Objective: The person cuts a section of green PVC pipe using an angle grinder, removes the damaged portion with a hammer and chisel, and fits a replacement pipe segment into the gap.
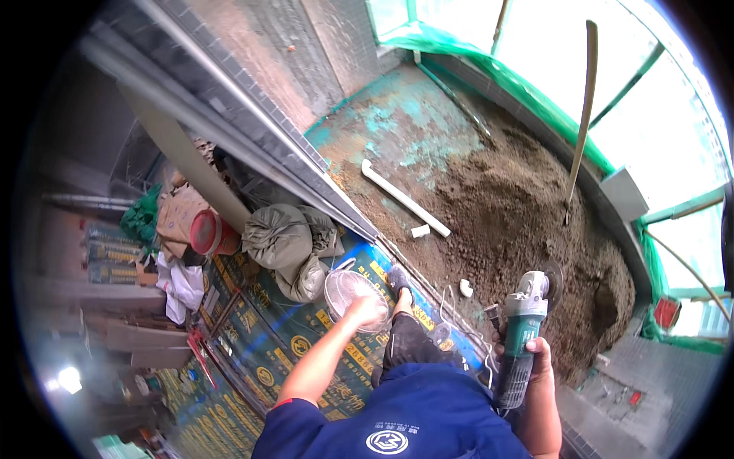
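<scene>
My right hand (538,353) grips an upright green-and-black angle grinder (522,329) by its body, with a dark disc at its silver head. My left arm reaches down to my left hand (364,310), blurred over a round, pale, translucent plastic object (342,288); whether its fingers grip this is unclear. Cables (459,314) lie beside my feet along the threshold.
Grey sacks (275,245) and a red bucket (206,229) stand left, on printed floor covering (260,329). Beyond a metal door track, a soil pile (527,206) holds an upright wooden-handled tool (582,115); white pipe pieces (405,199) lie beside it, before green-netted windows.
</scene>
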{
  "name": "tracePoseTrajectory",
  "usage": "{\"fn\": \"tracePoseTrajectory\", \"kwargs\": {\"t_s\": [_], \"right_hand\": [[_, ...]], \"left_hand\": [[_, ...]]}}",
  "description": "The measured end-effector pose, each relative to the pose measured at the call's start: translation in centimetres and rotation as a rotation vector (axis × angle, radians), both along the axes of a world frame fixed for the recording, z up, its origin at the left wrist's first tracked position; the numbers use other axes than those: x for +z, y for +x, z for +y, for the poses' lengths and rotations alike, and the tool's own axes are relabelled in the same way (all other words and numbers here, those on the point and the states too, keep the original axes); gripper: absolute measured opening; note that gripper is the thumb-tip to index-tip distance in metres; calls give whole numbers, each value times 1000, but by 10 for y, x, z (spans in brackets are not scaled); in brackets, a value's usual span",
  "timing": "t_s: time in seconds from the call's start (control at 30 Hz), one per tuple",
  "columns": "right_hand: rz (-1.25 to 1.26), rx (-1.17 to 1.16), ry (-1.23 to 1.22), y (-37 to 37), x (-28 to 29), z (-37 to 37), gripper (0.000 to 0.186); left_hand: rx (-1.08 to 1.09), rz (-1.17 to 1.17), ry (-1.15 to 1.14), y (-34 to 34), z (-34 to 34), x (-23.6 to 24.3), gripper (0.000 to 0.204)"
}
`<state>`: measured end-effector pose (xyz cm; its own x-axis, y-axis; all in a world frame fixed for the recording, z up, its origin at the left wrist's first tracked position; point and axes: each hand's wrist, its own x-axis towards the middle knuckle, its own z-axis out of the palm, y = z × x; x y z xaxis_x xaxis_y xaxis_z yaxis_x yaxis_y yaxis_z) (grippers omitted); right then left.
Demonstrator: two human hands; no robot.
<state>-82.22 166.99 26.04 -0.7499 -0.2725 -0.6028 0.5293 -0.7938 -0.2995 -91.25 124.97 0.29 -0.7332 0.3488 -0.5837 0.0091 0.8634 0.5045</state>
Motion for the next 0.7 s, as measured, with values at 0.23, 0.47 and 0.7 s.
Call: {"fn": "tracePoseTrajectory", "kwargs": {"t_s": [0.23, 0.47, 0.7], "right_hand": [[-209, -37, 19, -50, -55, -7, 68], [-488, -56, 7, -72, -121, -32, 73], [-702, -112, 14, -76, -166, -49, 74]], "left_hand": [[150, -108, -463, -157, -91, -51, 45], [31, 191, -508, -238, -149, -207, 61], [-249, -20, -642, -309, -145, -305, 63]]}}
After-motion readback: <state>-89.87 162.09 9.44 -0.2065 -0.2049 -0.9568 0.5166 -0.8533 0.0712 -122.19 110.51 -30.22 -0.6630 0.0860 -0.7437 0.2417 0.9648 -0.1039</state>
